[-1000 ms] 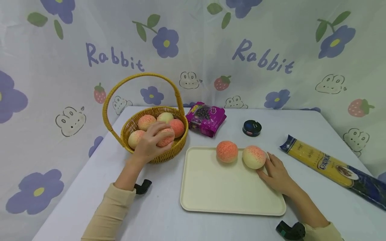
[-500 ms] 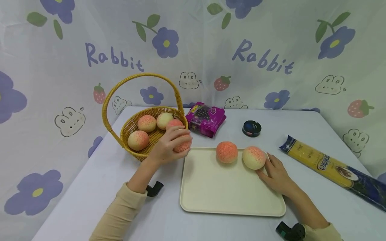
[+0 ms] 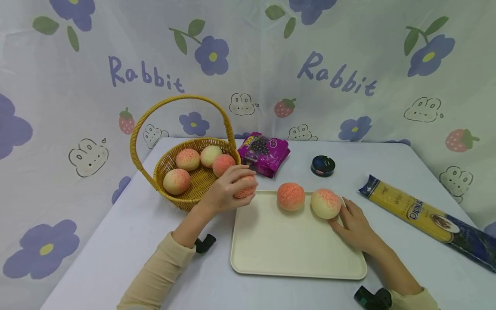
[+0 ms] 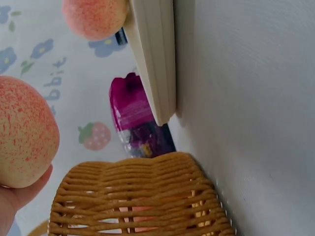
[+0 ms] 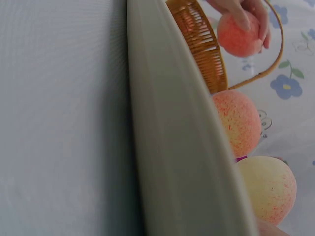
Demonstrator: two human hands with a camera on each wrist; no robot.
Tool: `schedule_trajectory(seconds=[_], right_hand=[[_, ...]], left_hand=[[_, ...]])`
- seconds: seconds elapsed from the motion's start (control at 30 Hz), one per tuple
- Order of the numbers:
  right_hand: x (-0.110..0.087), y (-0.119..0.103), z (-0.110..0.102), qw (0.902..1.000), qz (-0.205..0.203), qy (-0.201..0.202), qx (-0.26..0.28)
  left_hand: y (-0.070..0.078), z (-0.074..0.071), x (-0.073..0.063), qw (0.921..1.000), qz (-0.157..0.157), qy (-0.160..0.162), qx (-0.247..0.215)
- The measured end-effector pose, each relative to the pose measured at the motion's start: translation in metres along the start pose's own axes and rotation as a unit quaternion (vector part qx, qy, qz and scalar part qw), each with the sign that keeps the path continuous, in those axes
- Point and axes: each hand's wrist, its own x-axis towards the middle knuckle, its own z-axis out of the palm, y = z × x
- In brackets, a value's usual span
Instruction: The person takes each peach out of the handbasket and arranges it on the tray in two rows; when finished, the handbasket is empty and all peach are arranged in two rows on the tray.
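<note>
My left hand (image 3: pixel 224 191) grips a pinkish peach (image 3: pixel 246 187) above the near right rim of the wicker basket (image 3: pixel 195 202) and the tray's back left corner. In the left wrist view this peach (image 4: pixel 24 132) sits over the thumb. On the cream tray (image 3: pixel 298 249), near its back edge, lie a coral peach (image 3: pixel 290 196) and a paler, red-speckled peach (image 3: pixel 325 203). Around the right side of the paler one, my right hand (image 3: pixel 354 224) holds with thumb and fingers, its wrist over the tray's right edge. Several more peaches (image 3: pixel 177 181) lie inside the basket.
Behind the tray sit a purple snack bag (image 3: pixel 264 153) and a small round dark tin (image 3: pixel 323 165). A long yellow and blue pasta packet (image 3: pixel 422 213) lies slanted at the right. The basket's tall handle (image 3: pixel 182 98) arches over it. A printed cloth hangs behind the white table.
My left hand has carried its peach out of the basket, rightward to the tray's back left corner. The right hand and the two peaches on the tray stay in place.
</note>
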Motion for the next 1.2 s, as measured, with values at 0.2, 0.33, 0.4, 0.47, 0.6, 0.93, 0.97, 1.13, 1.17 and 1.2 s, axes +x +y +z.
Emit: schedule_trajectory(seconds=[0.2,0.33,0.4,0.47,0.6,0.93,0.97,1.13,1.17,1.2], right_hand=[[-0.001,-0.001,-0.001,1.0,-0.004,0.001,0.002],[-0.001,-0.002,-0.001,1.0,-0.003,0.001,0.004],[-0.001,-0.002,-0.001,1.0,-0.006,0.003,0.005],[-0.001,-0.002,0.0,1.0,-0.007,0.005,0.004],[-0.001,-0.002,0.0,0.9999,-0.009,0.008,0.001],[-0.001,-0.001,0.0,1.0,0.0,0.0,0.001],[-0.001,-0.002,0.0,1.0,0.0,0.001,0.001],[-0.001,-0.002,0.0,1.0,-0.001,0.002,0.003],[0.0,-0.001,0.0,1.0,-0.001,0.002,0.003],[0.0,-0.001,0.001,1.0,-0.001,0.002,0.004]], left_hand=[[0.001,0.007,0.002,0.9999,-0.006,-0.014,-0.004],[0.001,0.012,0.001,0.9996,-0.01,-0.025,-0.003],[0.001,0.015,0.001,0.9996,-0.012,-0.026,-0.006],[0.0,0.017,0.002,0.9995,-0.013,-0.026,-0.01],[-0.001,0.022,0.004,0.9994,-0.013,-0.029,-0.016],[0.001,0.033,0.005,0.997,-0.041,-0.064,-0.012],[0.001,0.034,0.005,0.9965,-0.046,-0.068,-0.014],[0.001,0.036,0.003,0.9936,-0.066,-0.086,-0.031],[0.001,0.036,0.003,0.9932,-0.066,-0.09,-0.034],[0.001,0.037,0.002,0.9927,-0.065,-0.094,-0.037]])
